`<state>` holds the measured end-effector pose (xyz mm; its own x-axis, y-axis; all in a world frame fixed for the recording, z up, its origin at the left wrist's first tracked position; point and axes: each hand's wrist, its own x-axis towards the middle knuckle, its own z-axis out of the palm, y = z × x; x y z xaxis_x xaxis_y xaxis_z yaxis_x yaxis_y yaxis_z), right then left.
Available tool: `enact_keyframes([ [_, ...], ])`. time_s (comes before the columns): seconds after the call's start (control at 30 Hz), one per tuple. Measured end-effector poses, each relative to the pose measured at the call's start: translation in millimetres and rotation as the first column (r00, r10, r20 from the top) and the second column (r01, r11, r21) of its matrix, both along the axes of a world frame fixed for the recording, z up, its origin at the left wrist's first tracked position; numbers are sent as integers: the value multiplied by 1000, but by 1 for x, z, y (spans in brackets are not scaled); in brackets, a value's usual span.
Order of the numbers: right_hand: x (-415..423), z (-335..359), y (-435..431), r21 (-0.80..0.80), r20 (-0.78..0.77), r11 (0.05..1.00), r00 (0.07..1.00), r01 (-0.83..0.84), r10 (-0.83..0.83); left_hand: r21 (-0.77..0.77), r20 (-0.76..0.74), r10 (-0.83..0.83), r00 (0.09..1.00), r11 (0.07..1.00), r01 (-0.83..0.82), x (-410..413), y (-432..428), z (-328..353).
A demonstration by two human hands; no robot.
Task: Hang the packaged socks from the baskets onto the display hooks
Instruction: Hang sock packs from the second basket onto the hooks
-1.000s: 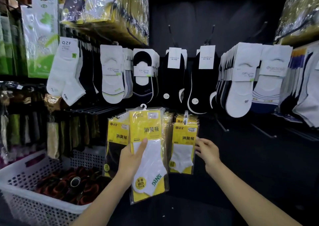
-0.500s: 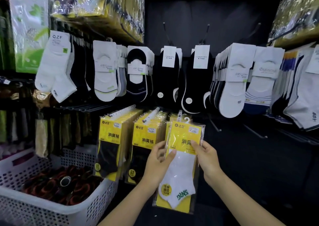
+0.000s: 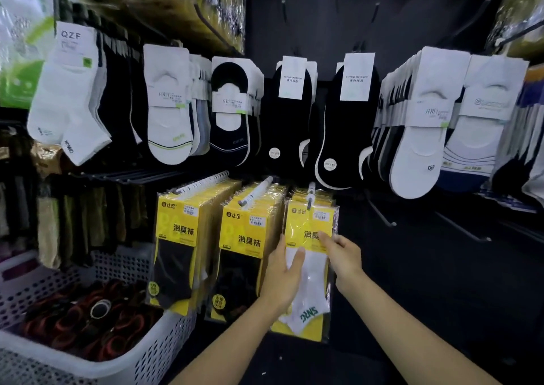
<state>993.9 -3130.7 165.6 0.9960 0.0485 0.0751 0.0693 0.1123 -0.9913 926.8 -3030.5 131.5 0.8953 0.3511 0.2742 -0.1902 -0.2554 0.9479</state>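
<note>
Basket (image 3: 164, 352): low on your left; white, perforated; dark rolled items w/ red trim inside.
Black-sock packs (image 3: 176, 246): two yellow rows on pegs, just R of basket.
L grip (image 3: 284, 272): your thumb on front of white-sock pack; fingers curled round its L edge; holding it.
White-sock pack (image 3: 309, 267): front of 3rd yellow row, beside black-sock packs; header on display hook (image 3: 310, 197), hook tip showing in front.
R grip (image 3: 343, 255): pinches pack's R edge; thumb on yellow header.
Bare hook (image 3: 382, 211): further R, against dark panel.
</note>
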Motion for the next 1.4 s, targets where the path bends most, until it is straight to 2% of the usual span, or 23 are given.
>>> enact_keyframes([
  [0.13,31,-6,8,-30,-5,997,998,69,-69,34,-76,27,997,999,-25,40,1,-4],
  [0.2,41,-15,5,-103,-36,993,998,54,-58,17,-111,17,994,1000,-15,52,5,-8],
  [0.3,40,-40,-11,-178,-144,983,989,-41,15,20,-146,17,989,1000,-14,55,8,-22],
  [0.43,0,-81,-51,-274,-201,949,974,-155,101,97,-230,11,973,995,12,22,4,-65],
  [0.5,-34,-109,-78,-299,-255,920,950,-253,179,38,-281,-57,958,997,71,-13,-2,-97],
  [0.6,-92,-160,-121,-365,-388,848,890,-385,237,-91,-416,-169,893,985,144,-80,-21,-159],
  [0.73,-158,-224,-175,-477,-540,753,827,-454,157,-221,-614,-243,751,966,132,-160,-56,-234],
  [0.87,-197,-273,-201,-628,-593,550,796,-551,119,-230,-700,-289,653,957,176,-218,-80,-280],
  [0.93,-210,-289,-202,-669,-585,499,804,-551,104,-173,-744,-279,607,958,227,-239,-87,-298],
  [1.03,-224,-305,-203,-651,-622,492,778,-578,91,-127,-776,-226,588,970,206,-257,-95,-307],
  [1.2,-240,-319,-203,-517,-701,609,706,-601,102,-321,-737,-274,618,946,37,-278,-101,-311],
  [1.27,-242,-320,-202,-483,-731,599,671,-639,126,-340,-730,-273,627,940,14,-282,-101,-311],
  [1.4,-253,-320,-191,-400,-784,516,574,-758,235,-385,-719,-313,620,923,20,-284,-98,-308],
])
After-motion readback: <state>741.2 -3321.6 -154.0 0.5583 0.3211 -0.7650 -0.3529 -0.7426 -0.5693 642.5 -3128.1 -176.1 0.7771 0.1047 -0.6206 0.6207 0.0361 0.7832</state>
